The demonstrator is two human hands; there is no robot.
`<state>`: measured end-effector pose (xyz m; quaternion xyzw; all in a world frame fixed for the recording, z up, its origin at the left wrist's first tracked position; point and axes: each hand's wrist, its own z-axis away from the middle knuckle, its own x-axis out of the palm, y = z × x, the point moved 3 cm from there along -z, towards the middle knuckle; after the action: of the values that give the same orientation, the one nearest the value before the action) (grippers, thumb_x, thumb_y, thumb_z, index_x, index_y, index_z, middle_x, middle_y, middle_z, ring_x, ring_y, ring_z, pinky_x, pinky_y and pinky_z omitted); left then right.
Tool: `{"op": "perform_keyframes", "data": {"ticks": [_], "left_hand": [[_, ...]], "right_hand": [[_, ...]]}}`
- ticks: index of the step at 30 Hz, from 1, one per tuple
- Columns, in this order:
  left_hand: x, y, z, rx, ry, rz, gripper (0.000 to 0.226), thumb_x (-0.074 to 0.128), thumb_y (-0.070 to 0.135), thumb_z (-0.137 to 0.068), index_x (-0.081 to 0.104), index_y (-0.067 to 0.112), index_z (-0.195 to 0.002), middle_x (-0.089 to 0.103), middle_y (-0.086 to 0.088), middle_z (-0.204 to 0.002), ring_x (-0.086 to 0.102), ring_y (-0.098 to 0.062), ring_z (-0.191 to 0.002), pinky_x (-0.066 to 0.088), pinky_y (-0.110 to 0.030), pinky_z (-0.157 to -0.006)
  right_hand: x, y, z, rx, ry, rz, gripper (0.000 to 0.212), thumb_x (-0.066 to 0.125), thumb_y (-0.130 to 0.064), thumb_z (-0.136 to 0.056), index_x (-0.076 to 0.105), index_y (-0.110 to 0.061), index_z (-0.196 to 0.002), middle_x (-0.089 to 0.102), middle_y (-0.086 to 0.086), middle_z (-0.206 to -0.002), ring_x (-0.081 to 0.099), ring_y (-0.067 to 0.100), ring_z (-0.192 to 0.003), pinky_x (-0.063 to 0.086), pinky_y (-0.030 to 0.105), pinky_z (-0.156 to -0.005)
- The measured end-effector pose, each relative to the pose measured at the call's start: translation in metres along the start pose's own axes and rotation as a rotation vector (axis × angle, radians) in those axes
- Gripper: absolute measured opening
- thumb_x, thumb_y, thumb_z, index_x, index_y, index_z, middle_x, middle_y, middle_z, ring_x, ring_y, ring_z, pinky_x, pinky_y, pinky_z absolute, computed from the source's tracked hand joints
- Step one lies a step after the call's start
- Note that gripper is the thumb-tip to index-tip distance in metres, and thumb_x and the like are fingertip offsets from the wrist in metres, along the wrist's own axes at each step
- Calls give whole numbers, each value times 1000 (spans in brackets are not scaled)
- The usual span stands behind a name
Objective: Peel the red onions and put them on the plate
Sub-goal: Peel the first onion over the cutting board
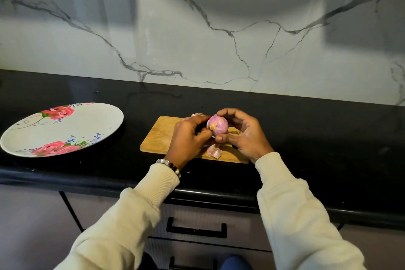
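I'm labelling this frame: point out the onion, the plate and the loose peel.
onion (218,124): head view, on its bare pink side.
plate (72,129): head view, on its plain centre.
peel (214,151): head view, on the scrap lying on the board.

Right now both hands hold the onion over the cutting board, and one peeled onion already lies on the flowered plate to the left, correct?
Not quite. In the head view the plate holds no onion. Both hands, left hand and right hand, do hold the onion over the cutting board.

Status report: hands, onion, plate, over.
Right hand holds onion over board; left hand pinches its skin. Plate bare, to the left. Nothing in the way.
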<state>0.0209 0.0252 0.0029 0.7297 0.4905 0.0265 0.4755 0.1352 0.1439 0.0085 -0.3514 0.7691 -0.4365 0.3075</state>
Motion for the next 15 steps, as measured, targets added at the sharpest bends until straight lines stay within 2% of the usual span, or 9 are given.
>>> {"op": "perform_keyframes", "data": {"ticks": [2,8,15], "left_hand": [[1,1,0,3,-2,-39,32,63,9,-88,66,9,-120,71,-6,-99,66,-18,-91,56,-41,-83],[2,5,-1,4,-2,-85,33,64,7,-88,65,6,-121,70,-10,-104,65,-20,-94,54,-33,-84],[1,4,-1,12,7,-108,32,65,8,-88,66,6,-120,71,-10,-103,65,-21,-95,54,-41,-87]], "right_hand": [[1,0,0,-4,-8,2,51,81,9,-71,65,-22,-108,67,-4,-115,64,15,-114,56,28,-89],[4,1,-1,9,-11,8,52,80,11,-72,65,-23,-108,67,-5,-115,64,10,-114,55,24,-85],[4,1,-1,14,-22,-11,53,78,13,-72,64,-23,-109,67,-4,-116,64,9,-113,56,24,-84]]}}
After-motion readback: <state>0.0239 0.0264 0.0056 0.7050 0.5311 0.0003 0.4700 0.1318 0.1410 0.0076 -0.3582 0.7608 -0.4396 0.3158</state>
